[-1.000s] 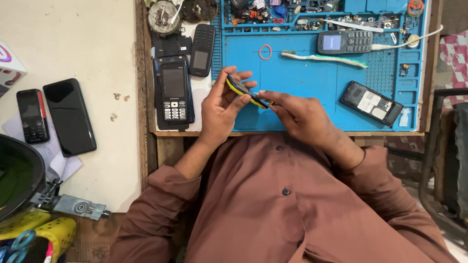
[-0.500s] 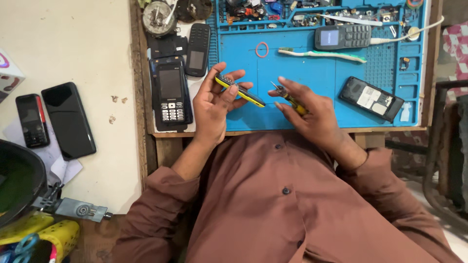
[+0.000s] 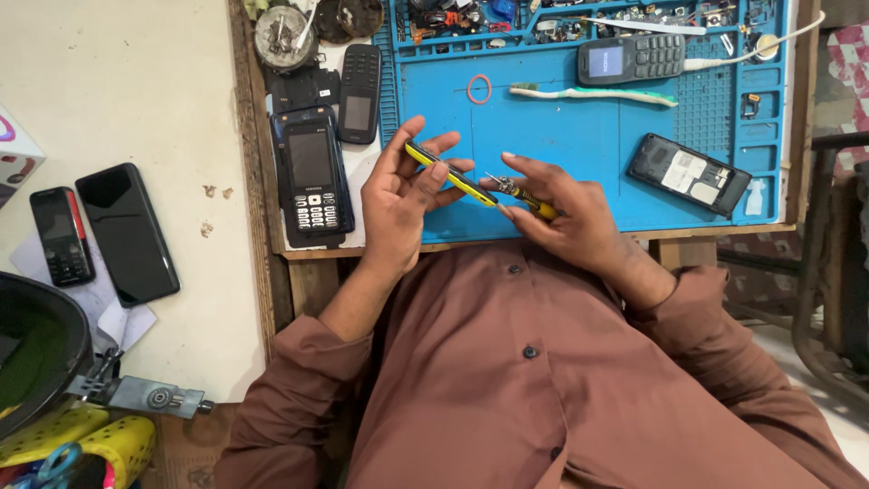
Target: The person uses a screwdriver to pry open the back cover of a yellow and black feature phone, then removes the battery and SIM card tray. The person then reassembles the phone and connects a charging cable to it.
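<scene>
Hands closed — left hand (image 3: 398, 195) round yellow phone (image 3: 450, 172), right hand (image 3: 570, 213) round screwdriver (image 3: 523, 195).

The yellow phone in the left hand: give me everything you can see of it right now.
The yellow phone is a slim bar seen almost edge-on, with a yellow casing and a dark strip along its side; it looks like plastic. It is held tilted above the blue mat, its lower end pointing right. The left hand pinches it between thumb and fingers. The right hand meets its lower end, holding a small yellow-handled tool. Its face is not visible.
</scene>
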